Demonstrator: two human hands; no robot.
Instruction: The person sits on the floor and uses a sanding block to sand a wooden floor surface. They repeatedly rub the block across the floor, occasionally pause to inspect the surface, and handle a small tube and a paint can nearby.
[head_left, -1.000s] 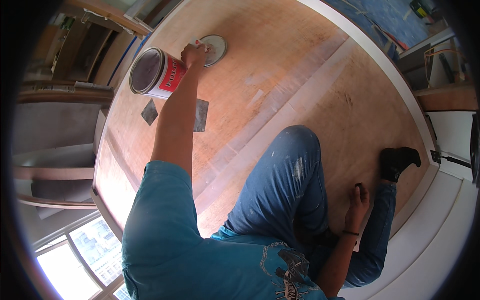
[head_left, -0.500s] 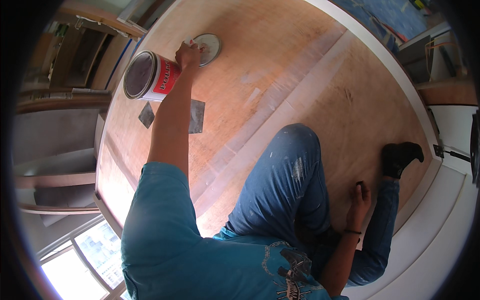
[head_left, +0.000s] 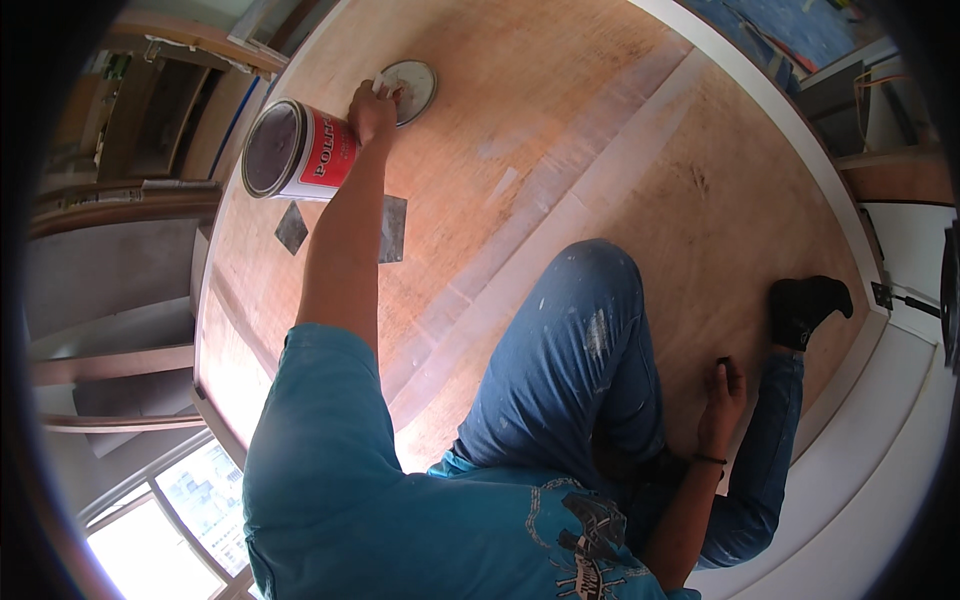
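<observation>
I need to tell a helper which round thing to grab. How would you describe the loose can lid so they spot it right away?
Start at the wide wooden floor and find the open red-labelled can near its far edge. Just beyond the can, under the left hand, lies the lid. It is a flat grey disc, unlike the tall can and the two dark square patches nearby.

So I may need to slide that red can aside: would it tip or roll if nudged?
The can looks upright on its flat base on the floor, so it would more likely slide than roll. It seems open, its lid lying beside it under the left hand, so any contents could slosh or spill. Its weight can't be judged.
</observation>
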